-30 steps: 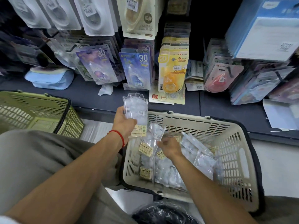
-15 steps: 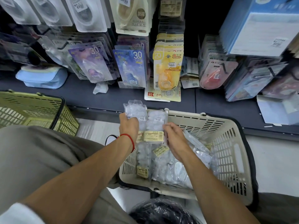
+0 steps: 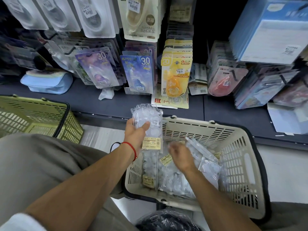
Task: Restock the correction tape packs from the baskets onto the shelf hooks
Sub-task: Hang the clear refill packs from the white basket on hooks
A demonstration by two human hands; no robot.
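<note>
- Step in hand, as judged: you are gathering packs out of the cream basket (image 3: 236, 157); none of this batch is on a hook yet.
- Your left hand (image 3: 135, 133) holds a stack of clear correction tape packs (image 3: 148, 125) upright above the basket's near-left corner. Thumb lies across the front face, fingers curl behind; the yellow label hangs just below the thumb.
- Your right hand (image 3: 180, 155) is down inside the basket, over the loose packs (image 3: 176, 174). It is motion-blurred: fingers look loosely curled, but I cannot tell whether they pinch anything.
- One pack stands on edge along the basket's left wall, just beside the left wrist; the rest lie in a slanted heap under and to the right of the right hand.
- Next move, as judged: take one more pack by its top edge and pass it to the stack, hang holes aligned.
- The green basket (image 3: 33, 119) sits well apart to your left.
- The shelf hooks (image 3: 270, 84) above the ledge carry hanging packs; I cannot tell which one these belong on.
</note>
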